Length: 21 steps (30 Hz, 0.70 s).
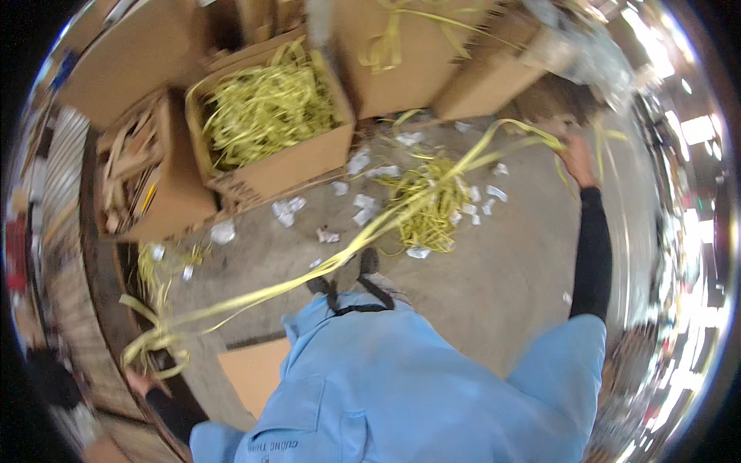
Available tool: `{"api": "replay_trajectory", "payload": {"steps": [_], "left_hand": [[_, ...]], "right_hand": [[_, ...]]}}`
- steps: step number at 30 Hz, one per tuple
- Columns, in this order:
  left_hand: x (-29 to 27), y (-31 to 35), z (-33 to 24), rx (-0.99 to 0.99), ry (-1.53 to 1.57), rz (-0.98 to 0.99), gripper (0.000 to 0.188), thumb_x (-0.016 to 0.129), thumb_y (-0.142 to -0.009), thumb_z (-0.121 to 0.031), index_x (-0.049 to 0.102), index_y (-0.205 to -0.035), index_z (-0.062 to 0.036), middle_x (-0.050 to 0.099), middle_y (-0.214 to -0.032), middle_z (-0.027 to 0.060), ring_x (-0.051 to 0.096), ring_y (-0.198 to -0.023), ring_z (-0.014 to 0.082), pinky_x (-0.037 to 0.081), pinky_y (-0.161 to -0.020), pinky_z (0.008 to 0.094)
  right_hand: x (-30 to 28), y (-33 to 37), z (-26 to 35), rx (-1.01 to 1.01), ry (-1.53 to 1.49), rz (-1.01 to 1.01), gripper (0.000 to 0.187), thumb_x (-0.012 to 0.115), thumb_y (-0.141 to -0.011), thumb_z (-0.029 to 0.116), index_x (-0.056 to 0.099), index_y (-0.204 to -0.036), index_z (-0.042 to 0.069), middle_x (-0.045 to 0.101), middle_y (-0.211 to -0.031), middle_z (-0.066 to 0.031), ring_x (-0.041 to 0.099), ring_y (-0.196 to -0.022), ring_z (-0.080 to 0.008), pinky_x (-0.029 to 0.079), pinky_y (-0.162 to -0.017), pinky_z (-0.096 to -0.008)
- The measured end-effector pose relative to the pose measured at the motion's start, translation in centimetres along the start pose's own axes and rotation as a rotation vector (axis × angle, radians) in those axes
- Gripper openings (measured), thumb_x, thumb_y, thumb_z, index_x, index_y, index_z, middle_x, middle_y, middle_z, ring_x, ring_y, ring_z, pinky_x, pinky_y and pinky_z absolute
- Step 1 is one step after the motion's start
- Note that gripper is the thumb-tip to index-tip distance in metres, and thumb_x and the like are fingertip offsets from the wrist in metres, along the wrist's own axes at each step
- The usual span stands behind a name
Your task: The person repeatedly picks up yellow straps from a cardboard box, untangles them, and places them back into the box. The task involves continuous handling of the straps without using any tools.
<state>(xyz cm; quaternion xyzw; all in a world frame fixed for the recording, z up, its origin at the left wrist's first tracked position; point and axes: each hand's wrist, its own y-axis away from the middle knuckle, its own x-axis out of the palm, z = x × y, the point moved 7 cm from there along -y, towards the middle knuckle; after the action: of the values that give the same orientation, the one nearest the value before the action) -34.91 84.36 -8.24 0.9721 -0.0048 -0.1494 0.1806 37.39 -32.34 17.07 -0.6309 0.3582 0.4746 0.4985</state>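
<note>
A long bundle of yellow packing straps (332, 264) stretches across the front of my body, from one outspread arm to the other. My right hand (577, 162), at the upper right, is closed around one end, with loose tails hanging past it. At the lower left, my left hand (142, 380) grips the other end, where the straps curl into loops; its fingers are partly hidden and blurred. Beneath the bundle, a tangled heap of yellow straps (428, 208) lies on the floor.
An open cardboard box (282, 162) full of yellow straps stands ahead, beside a box of cardboard scraps (174, 201). White paper scraps (287, 211) litter the concrete floor (494, 278). A flat cardboard sheet (255, 374) lies near my left side. Taller cartons (417, 69) stand behind.
</note>
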Motion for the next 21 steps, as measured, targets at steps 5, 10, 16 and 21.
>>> {"api": "replay_trajectory", "payload": {"steps": [5, 10, 16, 21], "left_hand": [[8.8, 4.2, -1.8, 0.4, -0.457, 0.168, 0.045, 0.066, -0.091, -0.017, 0.058, -0.129, 0.0061, 0.068, -0.116, 0.0151, 0.065, -0.099, 0.0223, 0.051, -0.084, 0.0331], [16.7, 11.3, -3.0, 0.5, -1.159, 0.286, 0.083, 0.085, -0.069, -0.027, 0.05, -0.14, 0.0011, 0.068, -0.117, 0.0205, 0.065, -0.11, 0.0302, 0.05, -0.094, 0.0373], [21.5, 17.8, -1.9, 0.674, -1.633, 0.646, 0.092, 0.09, -0.059, -0.038, 0.054, -0.135, -0.0018, 0.068, -0.108, 0.0192, 0.065, -0.102, 0.0359, 0.052, -0.086, 0.0445], [22.1, 16.4, 2.8, 0.615, -1.613, 0.692, 0.079, 0.087, -0.066, -0.03, 0.055, -0.132, -0.0022, 0.069, -0.104, 0.0182, 0.066, -0.099, 0.0362, 0.053, -0.083, 0.046]], "right_hand": [[7.0, 2.3, -5.8, 0.148, 0.3, 0.548, 0.034, 0.078, -0.078, 0.029, 0.066, -0.094, 0.001, 0.067, -0.089, -0.0229, 0.063, -0.089, -0.0437, 0.049, -0.075, -0.0505], [7.3, 1.6, -6.9, 0.347, -0.262, 0.495, 0.039, 0.063, -0.094, 0.042, 0.064, -0.098, 0.002, 0.064, -0.076, -0.0109, 0.063, -0.06, -0.0203, 0.049, -0.049, -0.0335], [5.0, 0.5, -1.5, 0.553, -0.51, 0.579, 0.055, 0.05, -0.1, 0.054, 0.061, -0.116, 0.002, 0.067, -0.085, -0.0081, 0.063, -0.061, -0.0133, 0.048, -0.049, -0.0267], [1.9, -1.5, 9.4, 0.378, -0.992, 0.256, 0.057, 0.046, -0.102, 0.049, 0.057, -0.127, -0.001, 0.067, -0.116, -0.0157, 0.068, -0.102, -0.0212, 0.054, -0.075, -0.0314]]}}
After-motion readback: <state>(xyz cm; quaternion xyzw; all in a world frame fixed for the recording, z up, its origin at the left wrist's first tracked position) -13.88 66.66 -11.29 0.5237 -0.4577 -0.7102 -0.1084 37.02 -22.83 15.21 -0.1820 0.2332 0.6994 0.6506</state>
